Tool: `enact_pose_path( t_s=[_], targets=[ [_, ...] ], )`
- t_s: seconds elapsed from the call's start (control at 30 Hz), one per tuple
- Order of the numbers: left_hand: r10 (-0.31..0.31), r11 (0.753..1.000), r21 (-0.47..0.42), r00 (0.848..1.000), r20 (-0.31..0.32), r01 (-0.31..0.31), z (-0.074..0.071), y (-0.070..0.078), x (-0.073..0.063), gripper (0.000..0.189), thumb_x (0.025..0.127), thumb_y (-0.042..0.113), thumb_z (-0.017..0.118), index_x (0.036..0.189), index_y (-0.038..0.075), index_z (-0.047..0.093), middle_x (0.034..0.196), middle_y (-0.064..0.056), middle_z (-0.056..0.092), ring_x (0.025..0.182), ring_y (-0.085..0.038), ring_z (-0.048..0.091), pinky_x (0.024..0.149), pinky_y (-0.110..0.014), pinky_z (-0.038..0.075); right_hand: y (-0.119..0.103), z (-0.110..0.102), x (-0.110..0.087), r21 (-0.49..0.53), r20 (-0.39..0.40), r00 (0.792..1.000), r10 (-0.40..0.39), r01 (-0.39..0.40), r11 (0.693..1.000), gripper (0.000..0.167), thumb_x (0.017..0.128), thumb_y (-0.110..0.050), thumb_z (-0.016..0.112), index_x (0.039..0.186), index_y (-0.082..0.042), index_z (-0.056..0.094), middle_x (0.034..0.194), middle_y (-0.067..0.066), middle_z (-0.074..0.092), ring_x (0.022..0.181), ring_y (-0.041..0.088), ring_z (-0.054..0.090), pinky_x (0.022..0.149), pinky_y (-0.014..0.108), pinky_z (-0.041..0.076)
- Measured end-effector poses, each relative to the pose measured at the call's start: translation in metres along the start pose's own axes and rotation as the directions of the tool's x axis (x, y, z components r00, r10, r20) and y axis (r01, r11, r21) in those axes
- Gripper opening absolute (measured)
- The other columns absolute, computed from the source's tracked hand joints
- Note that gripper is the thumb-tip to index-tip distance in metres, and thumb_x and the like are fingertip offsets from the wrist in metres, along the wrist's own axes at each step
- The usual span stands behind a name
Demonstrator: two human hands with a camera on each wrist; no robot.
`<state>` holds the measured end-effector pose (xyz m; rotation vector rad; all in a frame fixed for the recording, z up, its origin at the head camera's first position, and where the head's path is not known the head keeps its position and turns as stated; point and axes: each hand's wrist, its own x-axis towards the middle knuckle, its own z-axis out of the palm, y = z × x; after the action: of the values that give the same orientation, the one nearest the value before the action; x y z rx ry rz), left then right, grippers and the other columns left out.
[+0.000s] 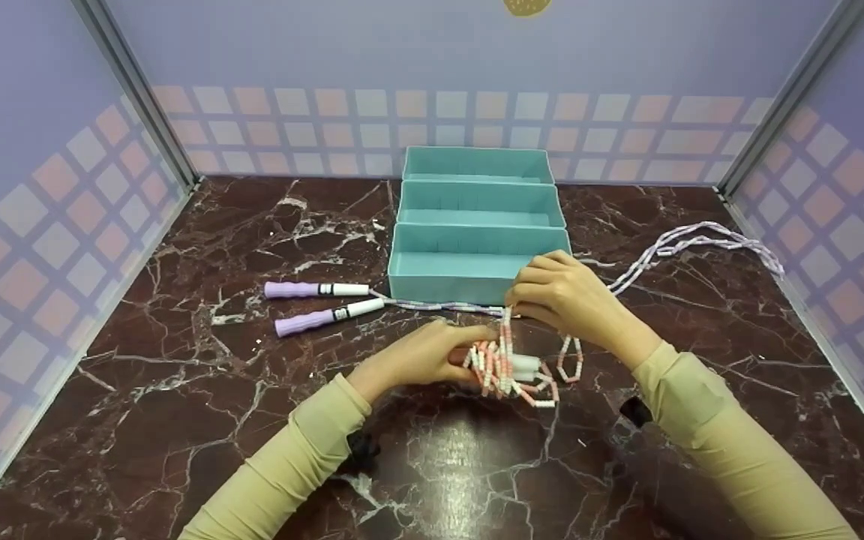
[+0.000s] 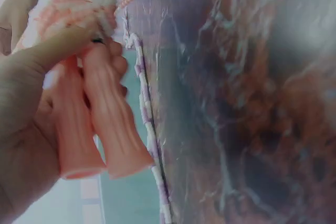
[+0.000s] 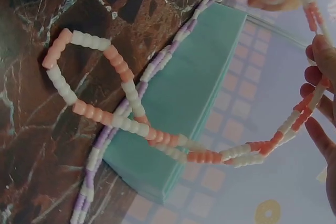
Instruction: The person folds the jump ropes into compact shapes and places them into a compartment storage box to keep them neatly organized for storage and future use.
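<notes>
My left hand (image 1: 432,351) grips both handles of a pink-and-white beaded jump rope (image 1: 488,364) above the table. In the left wrist view the two pink handles (image 2: 113,114) lie side by side under the thumb, with beaded rope bunched round their far ends. Up and to the right, my right hand (image 1: 563,292) pinches the same rope between thumb and fingers. In the right wrist view a loop of its pink and white beads (image 3: 121,69) hangs from those fingers. Rope stretches between the two hands, and its white handle ends (image 1: 526,365) poke out past the coils.
Behind the hands stands a teal three-compartment box (image 1: 469,289). A second jump rope lies in front of it, its purple-and-white handles (image 1: 304,322) at the left and its beaded cord (image 1: 702,238) at the right. Purple panels (image 1: 477,45) wall in the marbled table (image 1: 199,420).
</notes>
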<state>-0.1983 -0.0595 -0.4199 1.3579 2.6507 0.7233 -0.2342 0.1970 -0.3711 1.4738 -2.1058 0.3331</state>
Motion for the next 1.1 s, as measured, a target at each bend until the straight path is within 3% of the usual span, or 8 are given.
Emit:
enact_pose_path(
  t_s=[0.2, 0.37, 0.5, 0.6, 0.73, 0.83, 0.97, 1.1],
  targets=[
    [0.054, 0.998, -0.022, 0.997, -0.062, -0.056, 0.003, 0.006, -0.002, 0.054, 0.089, 0.030, 0.078, 0.137, 0.013, 0.061, 0.102, -0.007, 0.077, 0.070, -0.014, 0.062, 0.076, -0.029, 0.058, 0.006, 0.008, -0.008, 0.098, 0.002, 0.997, 0.078, -0.078, 0.992, 0.014, 0.082, -0.017, 0.081, 0.094, -0.016, 0.076, 0.088, -0.001, 0.072, 0.086, 0.021, 0.063, 0.079, 0.038, 0.047],
    [0.078, 0.996, -0.027, 0.987, -0.139, -0.083, 0.004, 0.007, -0.004, 0.056, 0.088, 0.028, 0.079, 0.139, 0.015, 0.060, 0.105, -0.008, 0.077, 0.070, -0.013, 0.063, 0.077, -0.028, 0.058, 0.010, 0.015, -0.013, 0.221, 0.008, 0.991, 0.137, -0.135, 0.966, 0.015, 0.080, -0.008, 0.082, 0.094, -0.012, 0.078, 0.087, 0.001, 0.072, 0.083, 0.020, 0.064, 0.081, 0.039, 0.050],
    [0.128, 0.990, -0.026, 0.963, -0.238, -0.138, 0.007, 0.006, -0.004, 0.057, 0.086, 0.027, 0.080, 0.137, 0.014, 0.059, 0.095, -0.008, 0.076, 0.063, -0.009, 0.055, 0.068, -0.023, 0.055, 0.012, 0.022, -0.017, 0.353, 0.034, 0.979, 0.200, -0.199, 0.914, 0.015, 0.081, 0.002, 0.079, 0.095, -0.004, 0.078, 0.087, 0.007, 0.073, 0.081, 0.024, 0.068, 0.078, 0.039, 0.057],
    [0.138, 0.986, -0.050, 0.940, -0.312, -0.161, 0.012, 0.004, -0.004, 0.056, 0.086, 0.025, 0.081, 0.134, 0.012, 0.055, 0.080, -0.007, 0.070, 0.057, -0.005, 0.044, 0.057, -0.018, 0.046, 0.011, 0.028, -0.019, 0.426, 0.055, 0.972, 0.229, -0.230, 0.875, 0.013, 0.084, 0.002, 0.077, 0.096, -0.001, 0.078, 0.089, 0.009, 0.075, 0.082, 0.025, 0.070, 0.077, 0.039, 0.059],
    [0.124, 0.985, -0.068, 0.919, -0.374, -0.160, 0.015, 0.003, -0.004, 0.067, 0.085, 0.022, 0.083, 0.141, 0.011, 0.048, 0.072, -0.007, 0.066, 0.054, -0.005, 0.044, 0.054, -0.017, 0.045, 0.009, 0.037, -0.022, 0.471, 0.036, 0.970, 0.241, -0.229, 0.852, 0.011, 0.087, 0.001, 0.075, 0.097, -0.001, 0.078, 0.086, 0.010, 0.074, 0.077, 0.021, 0.068, 0.072, 0.036, 0.058],
    [0.124, 0.984, -0.074, 0.914, -0.386, -0.165, 0.015, 0.004, -0.003, 0.077, 0.084, 0.020, 0.083, 0.151, 0.011, 0.046, 0.090, -0.013, 0.075, 0.056, -0.010, 0.053, 0.063, -0.020, 0.054, 0.006, 0.044, -0.023, 0.484, 0.007, 0.968, 0.252, -0.224, 0.846, 0.010, 0.087, 0.005, 0.074, 0.094, -0.001, 0.077, 0.081, 0.009, 0.070, 0.072, 0.017, 0.062, 0.067, 0.032, 0.052],
    [0.122, 0.980, -0.103, 0.917, -0.381, -0.173, 0.016, 0.005, -0.001, 0.072, 0.085, 0.020, 0.083, 0.149, 0.012, 0.052, 0.112, -0.017, 0.076, 0.066, -0.017, 0.065, 0.075, -0.026, 0.059, 0.000, 0.053, -0.021, 0.491, -0.019, 0.962, 0.272, -0.228, 0.841, 0.012, 0.087, 0.008, 0.070, 0.092, -0.002, 0.076, 0.080, 0.007, 0.070, 0.070, 0.015, 0.060, 0.065, 0.030, 0.051],
    [0.084, 0.980, -0.133, 0.907, -0.412, -0.151, 0.018, 0.005, 0.000, 0.067, 0.083, 0.019, 0.083, 0.145, 0.012, 0.057, 0.117, -0.018, 0.075, 0.083, -0.023, 0.074, 0.087, -0.030, 0.060, -0.011, 0.059, -0.019, 0.509, -0.089, 0.953, 0.291, -0.207, 0.835, 0.014, 0.085, 0.008, 0.060, 0.084, -0.002, 0.071, 0.072, 0.008, 0.063, 0.065, 0.012, 0.054, 0.061, 0.027, 0.047]
  ],
)
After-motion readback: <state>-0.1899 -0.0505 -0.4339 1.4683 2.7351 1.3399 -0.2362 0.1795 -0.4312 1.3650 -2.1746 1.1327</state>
